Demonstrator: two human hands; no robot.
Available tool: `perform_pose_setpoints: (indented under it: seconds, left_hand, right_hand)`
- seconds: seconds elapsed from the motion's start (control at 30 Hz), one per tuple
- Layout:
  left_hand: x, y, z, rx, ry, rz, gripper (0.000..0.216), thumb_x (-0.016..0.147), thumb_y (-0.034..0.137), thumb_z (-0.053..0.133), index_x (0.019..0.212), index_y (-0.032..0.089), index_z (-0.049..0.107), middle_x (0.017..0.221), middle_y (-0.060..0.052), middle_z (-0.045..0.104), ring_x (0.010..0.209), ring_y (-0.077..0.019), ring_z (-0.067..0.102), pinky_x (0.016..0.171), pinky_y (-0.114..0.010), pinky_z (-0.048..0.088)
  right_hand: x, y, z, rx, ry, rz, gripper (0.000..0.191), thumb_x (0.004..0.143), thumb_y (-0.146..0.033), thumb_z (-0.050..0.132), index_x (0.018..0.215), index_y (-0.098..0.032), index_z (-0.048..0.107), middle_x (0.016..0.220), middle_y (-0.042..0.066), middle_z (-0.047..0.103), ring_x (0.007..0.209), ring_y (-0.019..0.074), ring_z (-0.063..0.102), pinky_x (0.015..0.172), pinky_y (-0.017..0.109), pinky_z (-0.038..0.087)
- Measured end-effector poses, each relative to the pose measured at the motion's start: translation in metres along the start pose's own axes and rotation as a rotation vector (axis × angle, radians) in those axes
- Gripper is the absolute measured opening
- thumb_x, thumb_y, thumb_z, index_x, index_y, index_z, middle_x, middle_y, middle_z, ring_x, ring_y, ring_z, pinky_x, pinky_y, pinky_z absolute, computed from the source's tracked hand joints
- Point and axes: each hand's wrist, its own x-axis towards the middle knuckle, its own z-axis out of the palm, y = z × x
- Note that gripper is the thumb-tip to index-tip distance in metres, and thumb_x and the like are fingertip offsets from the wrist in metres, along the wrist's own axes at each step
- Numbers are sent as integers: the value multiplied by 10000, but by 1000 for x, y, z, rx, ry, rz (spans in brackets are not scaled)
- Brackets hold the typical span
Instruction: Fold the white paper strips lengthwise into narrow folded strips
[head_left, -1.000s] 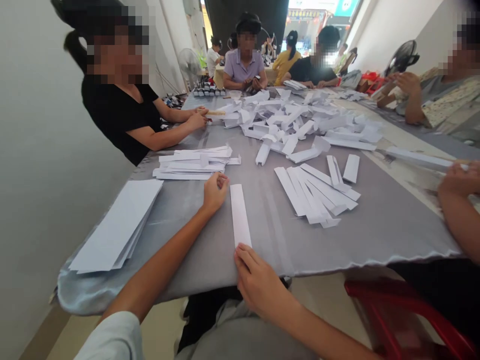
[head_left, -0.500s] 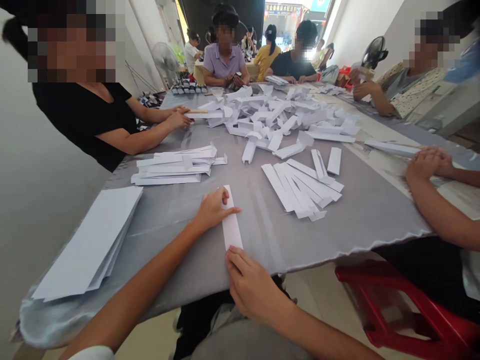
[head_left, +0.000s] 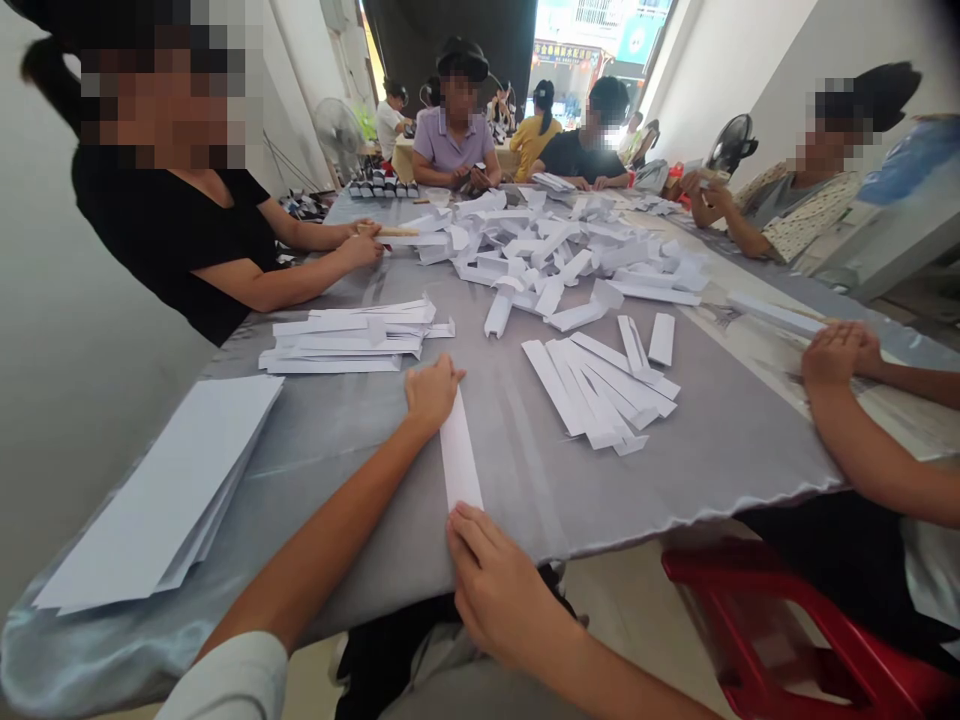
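Though narrow, paper [head_left: 461,460] under both hands [head_left: 432,394] [head_left: 504,592]

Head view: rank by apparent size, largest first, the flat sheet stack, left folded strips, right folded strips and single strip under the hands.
1. Flat sheet stack
2. Left folded strips and right folded strips: too alike to rank
3. Single strip: smallest, partly covered

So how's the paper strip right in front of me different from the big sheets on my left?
The paper strip is narrow, while the big sheets are much wider. The strip looks like a single piece; the sheets lie several deep, slightly fanned. The strip points nearly straight ahead, whereas the sheets slant away toward the right. Both are plain white.
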Motion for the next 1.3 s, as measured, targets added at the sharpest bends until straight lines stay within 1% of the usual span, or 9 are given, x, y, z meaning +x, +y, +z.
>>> perform_pose_setpoints:
  seconds: [0.17,0.27,0.37,0.8,0.87,0.97,1.07,1.17,1.3]
  left_hand:
    - [-3,1,0,16,0,16,261,1109,414,549,1199,188,645,1053,-126,816,1012,-335,762,929,-429,414]
    - [-5,0,-1,12,1,21,256,1106,420,561,1205,200,646,1073,-118,816,1035,-321,761,940,-417,415]
    - [-5,0,-1,2,7,9,265,1105,429,564,1201,198,650,1061,-123,815,1035,-324,761,945,-422,418]
    - [-6,3,2,-134,17,-8,239,1077,411,625,1188,202,659,1071,-129,802,1055,-330,736,964,-432,412]
    - [-6,0,4,-173,30,0,245,1067,430,643,1168,206,661,1046,-112,798,1054,-321,733,949,-418,418]
    - [-5,-5,6,-229,57,10,275,1079,478,611,1135,214,663,998,-88,795,1020,-299,731,918,-396,428]
    - [-5,-8,8,-271,77,11,313,1104,505,545,1111,217,667,968,-78,791,975,-280,727,887,-383,434]
    - [-4,-10,10,-319,96,4,293,1098,480,554,1077,214,675,946,-78,782,943,-277,718,877,-382,434]
    - [-4,-10,12,-366,102,13,259,1074,450,591,1032,213,687,927,-81,771,935,-283,705,908,-395,434]
  right_hand:
    - [19,16,-14,101,25,57,461,1011,-89,511,1446,-46,655,1468,198,676,1458,282,593,1250,410,519]
    - [36,33,-17,-23,41,66,495,1065,-141,485,1530,7,565,1603,259,565,1576,353,466,1287,543,463]
    - [40,44,-10,-135,-16,73,477,1070,-114,464,1506,41,578,1560,281,600,1591,388,438,1286,592,448]
    - [-47,-3,-4,-184,-22,75,654,885,101,438,1523,49,570,1588,276,576,1542,382,511,1265,574,493]
    - [-46,-2,-7,-100,25,101,572,949,73,448,1488,-8,621,1511,238,659,1490,358,570,1243,582,514]
    - [-37,5,-12,67,142,157,399,1074,-61,509,1421,-126,694,1140,142,810,1281,309,681,1093,529,620]
    - [-28,12,-13,130,191,171,325,1105,-223,598,1404,-172,713,924,94,739,1055,290,666,904,466,646]
    - [-25,15,-12,77,138,157,379,1084,-297,650,1431,-153,701,978,111,672,1012,289,604,887,474,623]
    - [-28,10,-12,4,83,175,439,1070,-296,668,1492,-179,663,1180,163,636,1167,319,574,1004,517,599]
